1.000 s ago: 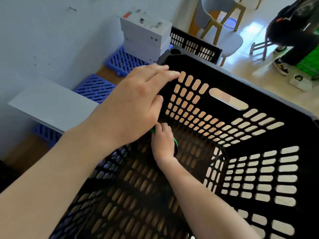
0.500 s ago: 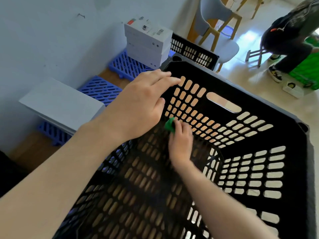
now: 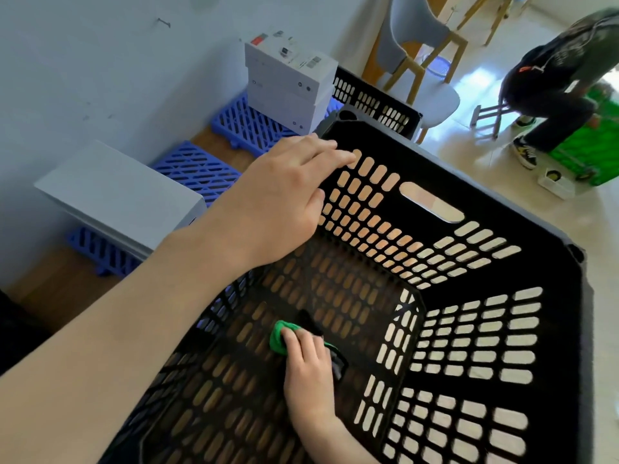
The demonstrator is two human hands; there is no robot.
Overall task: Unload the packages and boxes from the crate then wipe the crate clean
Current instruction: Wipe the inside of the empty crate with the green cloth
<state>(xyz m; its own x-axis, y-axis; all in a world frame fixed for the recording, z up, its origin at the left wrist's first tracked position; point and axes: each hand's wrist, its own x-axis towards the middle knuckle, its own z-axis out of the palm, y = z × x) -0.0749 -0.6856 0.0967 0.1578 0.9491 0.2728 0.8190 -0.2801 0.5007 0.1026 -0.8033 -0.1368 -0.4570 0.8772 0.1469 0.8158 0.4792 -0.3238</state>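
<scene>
Head view: cloth (image 3: 277,340) under right fingers (image 3: 298,344)

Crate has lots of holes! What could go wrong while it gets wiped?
The cloth under the right hand may snag in the slotted floor of the crate. The left hand has its fingers on the slotted wall, so a fingertip might slip into a hole. Only that hand steadies the crate, so hard wiping might shift it.

Crate (image 3: 502,209) open on top; slotted walls hem its floor; left hand (image 3: 278,202) overhangs one corner.
</scene>
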